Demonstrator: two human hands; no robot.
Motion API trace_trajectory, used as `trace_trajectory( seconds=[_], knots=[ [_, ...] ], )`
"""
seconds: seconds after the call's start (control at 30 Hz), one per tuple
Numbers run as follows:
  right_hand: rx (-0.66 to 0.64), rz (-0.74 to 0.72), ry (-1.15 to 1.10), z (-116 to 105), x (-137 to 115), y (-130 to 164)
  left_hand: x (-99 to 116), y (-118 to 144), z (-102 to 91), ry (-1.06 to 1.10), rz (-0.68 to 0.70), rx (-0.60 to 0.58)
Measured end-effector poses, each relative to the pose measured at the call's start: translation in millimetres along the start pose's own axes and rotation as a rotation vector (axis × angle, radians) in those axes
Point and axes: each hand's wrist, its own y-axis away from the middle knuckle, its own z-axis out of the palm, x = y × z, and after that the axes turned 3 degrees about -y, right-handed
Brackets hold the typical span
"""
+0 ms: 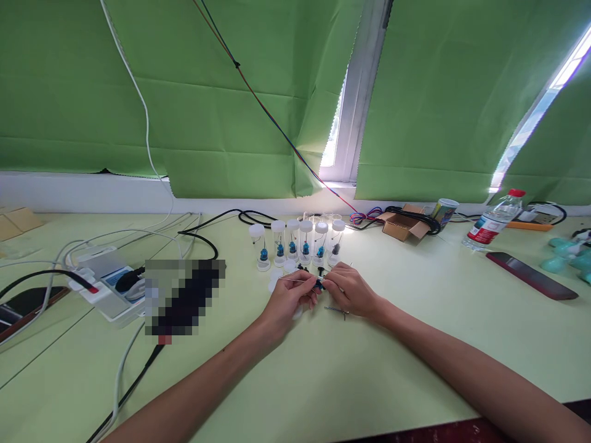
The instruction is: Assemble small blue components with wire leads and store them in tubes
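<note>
My left hand (289, 295) and my right hand (348, 290) meet fingertip to fingertip over the table. Both are closed in a pinch on a small dark blue part (319, 283), mostly hidden by the fingers. A thin pale rod (298, 281) crosses my left fingers. Just behind stand several clear tubes with white caps (306, 242), most with a small blue figure-like piece inside. One tube (337, 239) on the right holds a grey piece. A thin metal tool (336, 310) lies below my right hand. Loose white caps (277, 275) lie by my left fingers.
At left are a white power strip (113, 286) with cables and a blurred-out dark object (187, 298). To the right stand an open cardboard box (404, 227), a can (445, 213) and a water bottle (495, 220). A dark flat slab (530, 275) and green rounded items (561, 255) lie farther right.
</note>
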Motion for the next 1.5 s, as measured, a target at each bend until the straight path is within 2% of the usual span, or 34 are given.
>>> trace_trajectory(
  seconds=[0.2, 0.37, 0.7, 0.9, 1.1, 1.5],
  knots=[
    [0.087, 0.023, -0.029, -1.9, -6.2, -0.8, 0.2, -0.4, 0.0, 0.035, -0.021, 0.044],
    [0.062, 0.039, -0.052, -2.1, -9.1, -0.6, -0.1, -0.9, -1.1, 0.036, -0.018, 0.036],
    [0.003, -0.02, -0.01, -0.6, -3.0, 0.4, 2.3, 0.3, 1.1, 0.02, -0.017, 0.009],
    [0.015, -0.018, 0.0, -0.5, -1.0, -0.2, 1.0, -0.9, 1.2, 0.013, -0.011, 0.004],
    [0.082, 0.009, -0.027, -2.4, -5.3, -0.8, 1.4, -0.6, 1.0, 0.053, -0.017, 0.039],
    [0.037, 0.009, -0.032, -0.9, -6.5, 0.2, 0.5, -1.3, 0.4, 0.025, -0.02, 0.023]
  ],
)
